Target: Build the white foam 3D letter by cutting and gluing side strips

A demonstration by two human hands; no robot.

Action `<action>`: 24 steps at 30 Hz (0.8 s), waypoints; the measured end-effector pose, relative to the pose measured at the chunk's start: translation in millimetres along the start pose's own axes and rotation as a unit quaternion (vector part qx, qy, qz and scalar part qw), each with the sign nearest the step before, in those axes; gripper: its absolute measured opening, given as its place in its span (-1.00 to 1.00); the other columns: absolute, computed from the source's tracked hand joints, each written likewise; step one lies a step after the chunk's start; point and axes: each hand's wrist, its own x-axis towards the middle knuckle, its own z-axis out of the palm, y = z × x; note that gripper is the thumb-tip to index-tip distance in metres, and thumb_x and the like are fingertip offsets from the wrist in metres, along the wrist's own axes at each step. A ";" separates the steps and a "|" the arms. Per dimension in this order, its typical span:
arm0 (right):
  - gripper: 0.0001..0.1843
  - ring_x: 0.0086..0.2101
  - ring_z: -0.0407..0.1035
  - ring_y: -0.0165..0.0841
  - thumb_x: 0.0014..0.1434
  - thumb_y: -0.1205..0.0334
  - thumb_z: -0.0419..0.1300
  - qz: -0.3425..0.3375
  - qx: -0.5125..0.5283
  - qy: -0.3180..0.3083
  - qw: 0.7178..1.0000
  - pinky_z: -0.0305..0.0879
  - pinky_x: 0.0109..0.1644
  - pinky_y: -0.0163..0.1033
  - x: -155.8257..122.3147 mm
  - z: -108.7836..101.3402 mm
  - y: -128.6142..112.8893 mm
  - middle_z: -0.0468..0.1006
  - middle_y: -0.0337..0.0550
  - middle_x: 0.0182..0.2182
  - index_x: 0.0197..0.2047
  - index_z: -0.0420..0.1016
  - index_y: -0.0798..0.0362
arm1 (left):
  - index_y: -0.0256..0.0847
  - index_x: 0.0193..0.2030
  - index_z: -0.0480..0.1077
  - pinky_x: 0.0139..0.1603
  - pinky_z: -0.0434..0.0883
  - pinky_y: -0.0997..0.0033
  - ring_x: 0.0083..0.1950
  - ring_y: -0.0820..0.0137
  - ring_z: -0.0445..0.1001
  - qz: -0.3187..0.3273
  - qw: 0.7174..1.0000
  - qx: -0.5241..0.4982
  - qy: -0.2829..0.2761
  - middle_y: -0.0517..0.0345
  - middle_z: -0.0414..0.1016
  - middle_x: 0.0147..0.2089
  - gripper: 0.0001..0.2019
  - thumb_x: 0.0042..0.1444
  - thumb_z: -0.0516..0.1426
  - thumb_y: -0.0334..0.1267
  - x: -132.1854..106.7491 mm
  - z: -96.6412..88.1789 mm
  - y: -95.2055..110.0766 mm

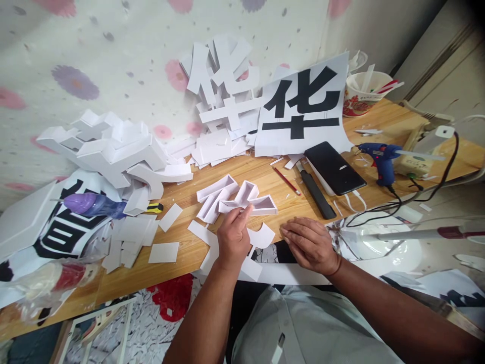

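My left hand (234, 236) is closed, thumb and fingers pinching the near wall of a white hollow box-shaped character piece (253, 192) on the wooden table. Its thin walls stand up around open channels. Beside it on the left lies a similar hollow white piece (216, 196). Flat white cut-out shapes (261, 235) lie below my left hand, partly covered by it. Near the table's front edge my right hand (308, 243) is closed, its fingers pressed together and pointing left. Whatever it holds, if anything, is hidden.
A pencil (287, 181), a dark cutter-like tool (315, 191) and a phone (335, 167) lie on the right. Beyond are a blue glue gun (382, 156) with its cord and a tub (366, 93). White letters (109, 146), a printed character sheet (301, 108) and a purple-handled tool (93, 203) stand around.
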 end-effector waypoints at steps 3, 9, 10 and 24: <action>-0.27 0.06 0.66 -0.08 0.26 0.40 0.41 -0.001 0.003 0.001 1.000 0.64 0.18 0.12 0.9 -0.3 -0.4 0.76 -0.15 0.10 0.44 0.49 -0.26 | 0.00 0.37 0.55 0.22 0.62 0.27 0.16 0.27 0.66 0.000 1.000 -0.003 -0.002 0.00 0.66 0.13 -0.52 0.48 0.01 -0.44 -0.2 -0.1 -0.2; -0.29 0.06 0.66 -0.09 0.27 0.40 0.40 -0.003 -0.003 0.004 1.000 0.64 0.17 0.11 1.7 -0.1 -1.4 0.76 -0.14 0.10 0.42 0.50 -0.24 | -0.02 0.35 0.57 0.19 0.61 0.28 0.14 0.28 0.66 0.001 1.000 0.003 -0.001 -0.01 0.66 0.11 -0.53 0.48 0.02 -0.44 0.1 -0.3 0.1; -0.29 0.06 0.66 -0.09 0.27 0.40 0.41 -0.005 -0.002 0.005 1.000 0.64 0.18 0.11 1.7 -0.1 -1.3 0.76 -0.13 0.10 0.42 0.51 -0.23 | -0.03 0.34 0.57 0.18 0.61 0.29 0.14 0.28 0.66 0.001 1.000 0.006 -0.001 -0.01 0.66 0.10 -0.53 0.48 0.01 -0.44 0.2 -0.4 0.2; -0.38 0.06 0.64 -0.10 0.29 0.43 0.40 -0.017 -0.003 0.011 1.000 0.61 0.18 0.11 2.7 -0.1 -2.1 0.75 -0.08 0.09 0.37 0.54 -0.11 | -0.09 0.34 0.57 0.18 0.58 0.29 0.14 0.27 0.65 0.021 1.000 -0.003 0.011 -0.01 0.65 0.11 -0.53 0.44 0.05 -0.50 0.5 0.4 -0.2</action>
